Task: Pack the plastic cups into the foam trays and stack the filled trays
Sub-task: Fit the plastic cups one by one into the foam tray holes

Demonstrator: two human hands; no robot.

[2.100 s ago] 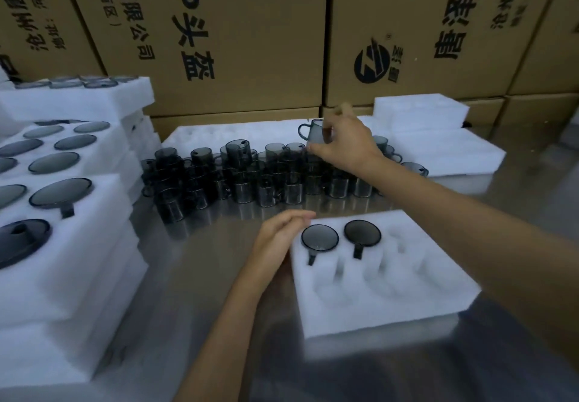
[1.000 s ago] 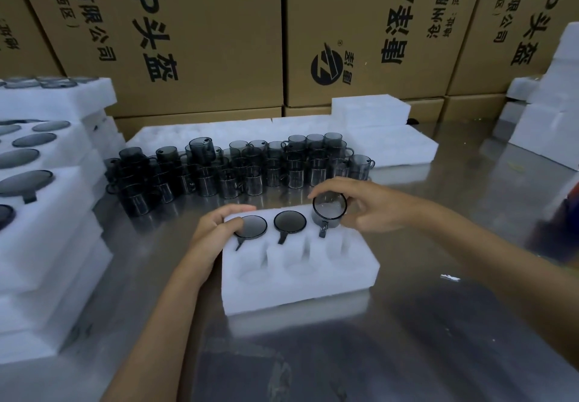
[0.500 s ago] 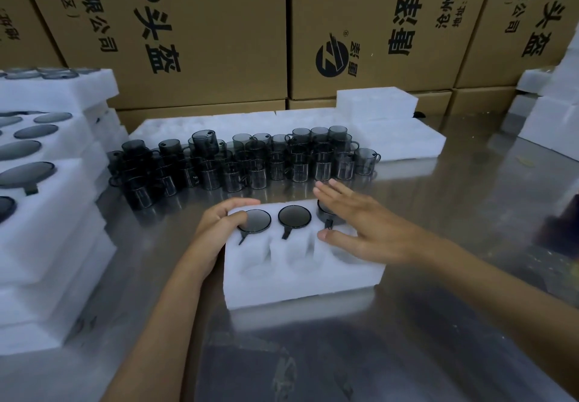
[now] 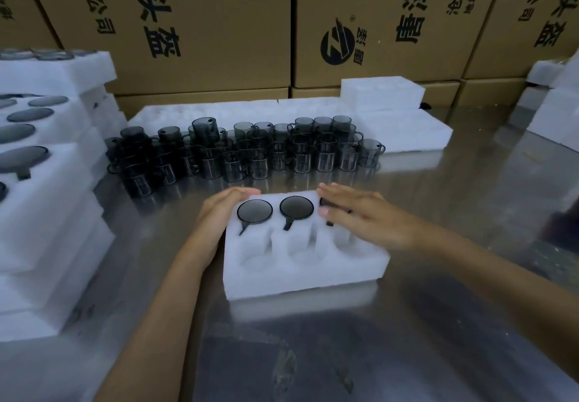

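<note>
The foam tray (image 4: 305, 265) lies flat on the shiny metal worktop (image 4: 454, 213), and everything else is placed from it. Its far row holds three dark cups: the first cup (image 4: 254, 211) in the far left pocket, the second cup (image 4: 296, 207) in the middle one, and a third cup (image 4: 326, 203) in the far right pocket, mostly hidden under the right hand (image 4: 360, 213). That hand lies flat on top of it, fingers straight and together, pressing down with no grip closed around anything. The left hand (image 4: 221, 213) cups the tray's far left corner, its fingers curled over the top edge and holding the foam steady. The three near pockets of the tray are bare foam (their depth is hard to judge). Just beyond the tray stands a crowd of loose cups (image 4: 250, 154), upright and packed close. Behind those lie more foam slabs (image 4: 391, 126), and behind them a wall of cardboard boxes (image 4: 203, 25). To the tray's left rises a stack of filled trays (image 4: 47, 182).
</note>
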